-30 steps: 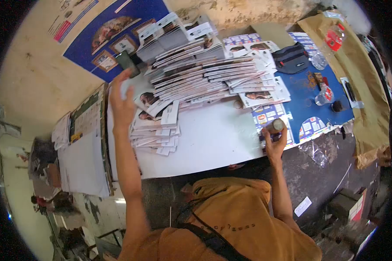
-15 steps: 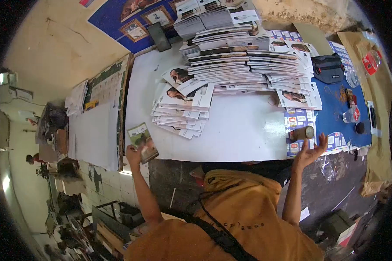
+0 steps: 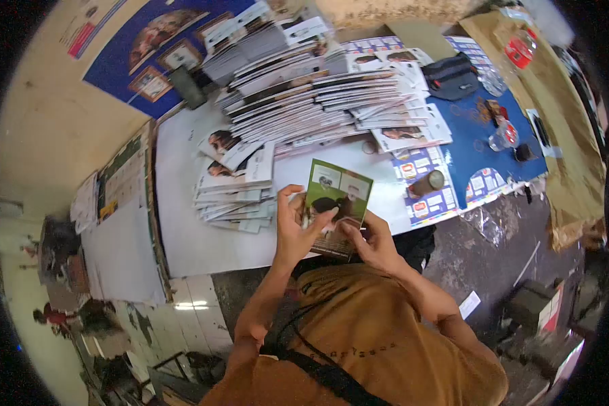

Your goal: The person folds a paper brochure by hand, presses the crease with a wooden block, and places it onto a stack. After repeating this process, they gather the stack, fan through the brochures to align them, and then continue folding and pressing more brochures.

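A stained plaster wall runs along the top of the frame, with a blue poster (image 3: 108, 78) at upper left, above a white-covered surface (image 3: 183, 145). Across the upper middle stand long rows of stacked white booklets (image 3: 311, 108), and a smaller, fanned pile of booklets (image 3: 233, 193) lies left of centre. A smartphone (image 3: 188, 88) leans near the wall at upper left, while a cylindrical container (image 3: 426, 184) lies right of centre and a dark waist bag (image 3: 452, 76) sits at upper right. The green-covered booklet (image 3: 342, 186) is at the centre of the frame, lifted in front of the surface's near edge. The left hand (image 3: 295, 231) grips its left side, thumb across the face; the right hand (image 3: 377, 249) pinches its lower right part. The fingers behind are hidden, and it could be a single card rather than a booklet. To handle it well, light, even pressure from both sides should keep it flat, and thumbs nearer the edges would probably spare the printed face from creases and smudges.
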